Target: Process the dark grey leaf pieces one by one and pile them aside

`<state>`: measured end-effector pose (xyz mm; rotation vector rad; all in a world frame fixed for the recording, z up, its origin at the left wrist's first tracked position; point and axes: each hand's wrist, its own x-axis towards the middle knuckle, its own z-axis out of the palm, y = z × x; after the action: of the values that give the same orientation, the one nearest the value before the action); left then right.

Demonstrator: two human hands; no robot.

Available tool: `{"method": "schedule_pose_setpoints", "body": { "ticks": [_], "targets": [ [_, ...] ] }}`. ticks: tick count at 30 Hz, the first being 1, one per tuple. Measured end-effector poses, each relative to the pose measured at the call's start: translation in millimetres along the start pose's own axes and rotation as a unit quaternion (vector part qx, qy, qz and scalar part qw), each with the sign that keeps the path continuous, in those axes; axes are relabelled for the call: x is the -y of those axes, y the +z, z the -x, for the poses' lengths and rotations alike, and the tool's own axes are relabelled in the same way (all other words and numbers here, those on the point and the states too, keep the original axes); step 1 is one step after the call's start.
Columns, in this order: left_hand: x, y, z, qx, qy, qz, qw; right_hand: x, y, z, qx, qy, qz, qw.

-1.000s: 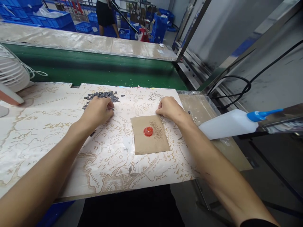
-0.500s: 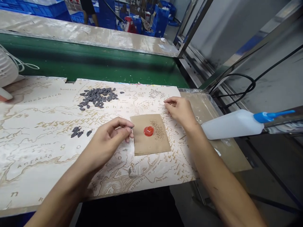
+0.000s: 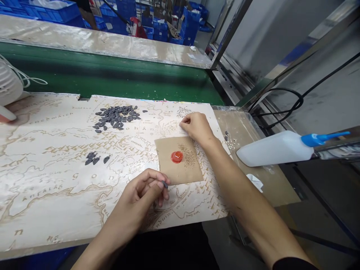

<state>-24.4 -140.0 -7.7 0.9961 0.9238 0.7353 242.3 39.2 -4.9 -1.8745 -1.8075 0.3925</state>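
My left hand pinches a small dark leaf-shaped piece between thumb and fingertips, by the lower left corner of a brown cardboard square. On that square lie a round red blob, glossy on top, and a scatter of tiny brown specks. Above the square's upper right corner, my right hand has its fingertips pinched together; whatever they hold is too small to make out. Just behind that hand is a patch of tiny dark and pale bits. A heap of dark leaf-shaped pieces lies farther left.
A smaller group of dark pieces lies left on the map-printed sheet. At right, a white squeeze bottle with blue nozzle lies on its side. A white fan-like device stands far left. Behind runs a green conveyor belt.
My left hand has come down toward me with the dark piece, from the square's left edge to its lower left corner. My right hand has shifted left, still pinched.
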Motion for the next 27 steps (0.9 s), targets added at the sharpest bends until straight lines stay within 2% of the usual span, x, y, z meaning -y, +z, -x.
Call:
{"method": "schedule_pose_setpoints", "body": {
  "ticks": [6, 11, 19, 27],
  "targets": [
    [-7.0, 2.5, 3.8, -0.023, 0.003, 0.049, 0.999, 1.8, 0.9, -3.9, 0.026, -0.016, 0.006, 1.000],
    [-11.5, 7.6, 4.7, -0.044, 0.012, 0.067, 0.997, 0.1, -1.3, -5.9, 0.013, -0.030, 0.002, 0.999],
    [0.3, 6.1, -2.7, -0.014, 0.034, 0.070, 0.997, 1.0, 1.7, -20.7, 0.055, -0.127, 0.036, 0.990],
    [1.2, 7.7, 0.1, -0.019, 0.029, 0.070, 0.997, 1.7, 2.5, -26.7, 0.084, -0.137, 0.069, 0.985]
  ]
}}
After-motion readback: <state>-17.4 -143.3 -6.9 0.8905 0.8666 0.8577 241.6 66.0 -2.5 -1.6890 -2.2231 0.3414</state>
